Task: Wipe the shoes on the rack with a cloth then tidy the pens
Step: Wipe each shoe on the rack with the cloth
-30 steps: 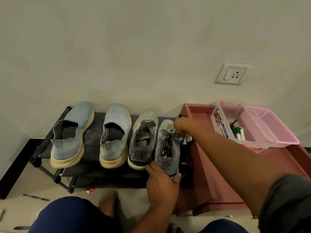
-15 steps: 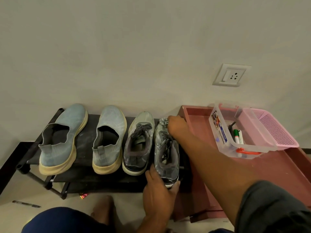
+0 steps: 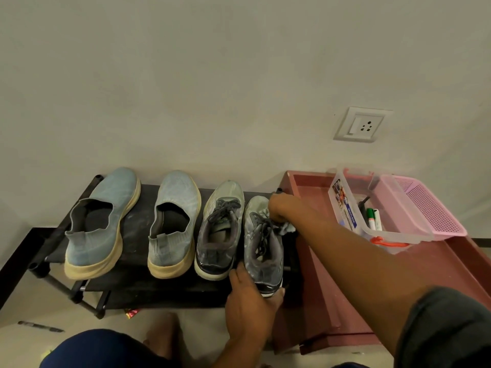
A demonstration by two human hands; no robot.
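Observation:
Several shoes stand in a row on a black rack (image 3: 134, 236): two light blue slip-ons (image 3: 102, 224) (image 3: 174, 224) and two grey laced sneakers (image 3: 219, 229) (image 3: 263, 245). My left hand (image 3: 251, 298) grips the heel of the rightmost sneaker. My right hand (image 3: 279, 208) holds a grey cloth (image 3: 288, 226) against that sneaker's outer side near the toe. Green and white markers (image 3: 373, 219) lie in a clear plastic box (image 3: 345, 208) at the right.
The box and a pink basket (image 3: 430, 211) sit on a reddish-brown tray table (image 3: 326, 282) right of the rack. A black pen (image 3: 39, 326) lies on the floor at lower left. A wall socket (image 3: 360, 126) is above. My knees fill the bottom edge.
My right hand drew the cloth from the sneaker's side up to its toe, then back toward the laces. My left hand stayed on the heel. The camera shifted slightly.

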